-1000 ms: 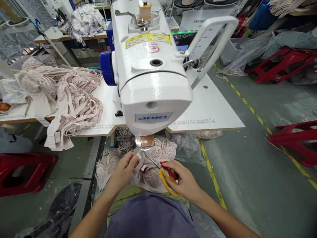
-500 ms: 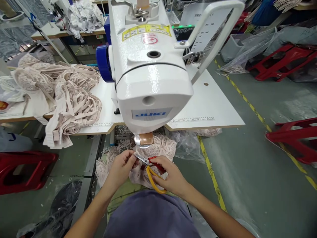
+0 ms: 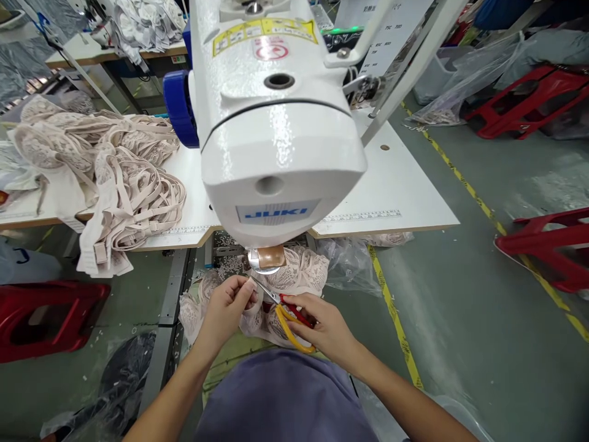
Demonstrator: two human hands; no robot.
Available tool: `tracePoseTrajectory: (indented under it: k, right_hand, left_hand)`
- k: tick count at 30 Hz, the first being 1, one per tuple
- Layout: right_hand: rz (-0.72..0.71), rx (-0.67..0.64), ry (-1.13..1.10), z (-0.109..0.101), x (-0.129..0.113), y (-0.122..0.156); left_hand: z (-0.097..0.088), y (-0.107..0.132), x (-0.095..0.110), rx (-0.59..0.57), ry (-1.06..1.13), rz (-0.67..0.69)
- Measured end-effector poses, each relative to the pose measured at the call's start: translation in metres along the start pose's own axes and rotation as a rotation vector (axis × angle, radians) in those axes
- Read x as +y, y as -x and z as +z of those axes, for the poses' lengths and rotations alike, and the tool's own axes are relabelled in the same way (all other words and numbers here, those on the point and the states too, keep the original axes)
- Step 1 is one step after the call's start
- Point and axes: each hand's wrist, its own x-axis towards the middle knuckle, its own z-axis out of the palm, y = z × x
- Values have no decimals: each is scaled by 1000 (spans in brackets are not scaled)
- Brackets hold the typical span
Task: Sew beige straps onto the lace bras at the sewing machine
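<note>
My right hand (image 3: 322, 325) is closed around the handles of a pair of scissors (image 3: 294, 331), one loop yellow and one red. Their metal blades point up and left, the tips close to the fingertips of my left hand (image 3: 230, 304). The left thumb and forefinger pinch a small pale edge of a beige lace bra (image 3: 299, 271); the exact part between the fingers is mostly hidden. The bra lies in my lap, just below the sewing machine's head (image 3: 280, 178), with more lace beside my left wrist.
A heap of beige bras with straps (image 3: 133, 190) hangs over the left front edge of the white sewing table (image 3: 405, 178). Red stools (image 3: 46, 319) stand on both sides. A clear plastic bag (image 3: 350, 264) hangs under the table, and yellow tape (image 3: 396, 319) marks the floor.
The scissors have shifted slightly right and turned, so their blades now look narrower. My left hand keeps its pinch. The view has moved a little closer to the machine.
</note>
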Motion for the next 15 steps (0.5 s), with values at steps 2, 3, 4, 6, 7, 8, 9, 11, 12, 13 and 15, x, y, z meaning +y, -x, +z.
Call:
tracePoseTrajectory:
  k: [2,3,4,6,7,8,9,11,12,13,15]
  right_hand:
    - [-19,48,12,0,4,4]
    - [-30,69,17,-1,6,7]
    - [-34,80,21,-3,8,10]
    - [-21,64,44,-11,13,15]
    - [-2,44,70,-17,15,17]
    - [29,22,110,-25,17,18]
    - [67,6,162,-34,19,18]
    - [163,18,280,-55,23,12]
    - [214,49,337,-67,26,6]
    - [262,94,392,-80,29,-4]
    - [327,212,504,-107,38,-32]
  left_hand:
    - [0,-1,0,13,20,18]
    - [-1,-1,1,21,31,22]
    - [-1,-1,2,29,40,24]
    - [-4,-1,3,44,37,34]
    - [-5,0,2,51,13,47]
    - [-7,0,2,59,-29,67]
    - [-10,0,0,70,-90,96]
    - [-14,1,-4,104,-251,157]
    - [-16,1,-7,130,-323,182]
    - [-18,1,-9,159,-380,200]
    - [-23,0,-12,193,-462,215]
